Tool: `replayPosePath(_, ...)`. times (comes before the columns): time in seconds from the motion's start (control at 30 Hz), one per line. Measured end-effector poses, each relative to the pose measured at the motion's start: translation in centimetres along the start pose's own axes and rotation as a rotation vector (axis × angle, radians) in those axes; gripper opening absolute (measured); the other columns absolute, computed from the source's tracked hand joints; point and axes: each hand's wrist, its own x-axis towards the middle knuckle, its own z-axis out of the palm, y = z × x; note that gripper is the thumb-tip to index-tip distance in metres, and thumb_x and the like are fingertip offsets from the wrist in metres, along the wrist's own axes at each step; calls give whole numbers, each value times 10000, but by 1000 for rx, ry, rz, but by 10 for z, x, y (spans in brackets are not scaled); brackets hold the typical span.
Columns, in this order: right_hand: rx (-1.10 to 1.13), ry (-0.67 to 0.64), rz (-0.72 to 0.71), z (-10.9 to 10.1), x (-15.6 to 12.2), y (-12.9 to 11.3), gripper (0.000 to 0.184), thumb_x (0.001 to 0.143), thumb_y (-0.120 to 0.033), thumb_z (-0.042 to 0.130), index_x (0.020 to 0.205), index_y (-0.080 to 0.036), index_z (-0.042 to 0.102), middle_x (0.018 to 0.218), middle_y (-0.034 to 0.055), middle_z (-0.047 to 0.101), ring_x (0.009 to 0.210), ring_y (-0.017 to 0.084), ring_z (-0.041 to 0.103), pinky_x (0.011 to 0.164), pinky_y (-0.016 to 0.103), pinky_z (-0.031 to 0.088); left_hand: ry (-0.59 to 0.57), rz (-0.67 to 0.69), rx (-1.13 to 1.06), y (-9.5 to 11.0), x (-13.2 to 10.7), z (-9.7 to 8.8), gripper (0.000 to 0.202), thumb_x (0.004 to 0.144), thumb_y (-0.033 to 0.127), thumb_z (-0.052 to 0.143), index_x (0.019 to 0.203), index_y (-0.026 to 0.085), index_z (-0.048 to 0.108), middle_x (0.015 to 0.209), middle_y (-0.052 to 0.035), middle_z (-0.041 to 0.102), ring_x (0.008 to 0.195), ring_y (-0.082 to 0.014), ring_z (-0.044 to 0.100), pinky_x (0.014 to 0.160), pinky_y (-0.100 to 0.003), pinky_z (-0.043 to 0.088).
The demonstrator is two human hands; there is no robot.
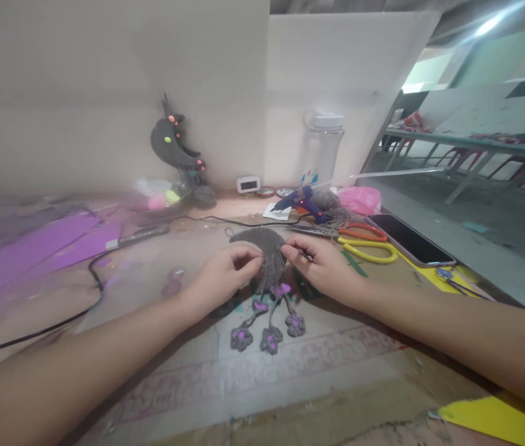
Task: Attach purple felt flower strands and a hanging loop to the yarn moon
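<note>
A grey yarn craft piece (262, 248), crescent-shaped with dangling strands that end in grey and purple flowers (269, 337), lies on the worktable in front of me. My left hand (225, 275) pinches its left side with curled fingers. On the right side my right hand (320, 263) has its fingers closed on the yarn. The two hands nearly meet over the middle of the piece.
A blue glue gun (302, 201), orange and yellow scissors (367, 241), and a phone (408, 238) lie to the right. A finished grey crescent (173, 145) leans on the wall beside a small clock (248, 184) and bottle (325, 148). Purple foam sheets (34, 248) and a black cable (97, 279) lie left.
</note>
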Motion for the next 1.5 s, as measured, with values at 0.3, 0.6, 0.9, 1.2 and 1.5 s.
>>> replayPosePath(0.3,1,2,-18,1,-1,2,213,896,-309,482,731,-188,539,627,-20,514,595,116,461,542,221,336,27,-110,-7,4,0,-1,257,816,415,586,767,170,647,737,-19,657,689,-154,586,648,-250,449)
replayPosePath(0.6,-28,-41,-25,1,1,1,279,887,-328,478,643,-193,480,583,-32,460,550,104,404,505,215,290,20,-95,18,1,-2,-1,240,830,403,568,769,181,635,721,-1,639,647,-137,557,612,-233,424)
replayPosePath(0.9,-73,2,-53,0,0,1,247,898,-305,469,681,-193,510,606,-20,494,574,117,440,525,222,306,19,-42,-55,2,-2,-1,208,860,357,542,787,180,623,767,-2,626,708,-134,569,674,-233,444)
replayPosePath(1.2,16,104,-27,2,0,5,241,918,-322,454,715,-198,484,611,-33,425,567,107,389,532,221,312,92,-78,-134,0,-1,1,277,905,324,411,679,190,500,649,24,487,624,-122,483,598,-231,400)
replayPosePath(1.5,-32,8,-75,1,-1,4,225,905,-288,479,705,-188,505,621,-28,478,582,107,432,528,217,308,39,-35,-8,0,-1,-2,243,835,405,583,799,174,649,800,-19,648,760,-161,585,717,-263,458)
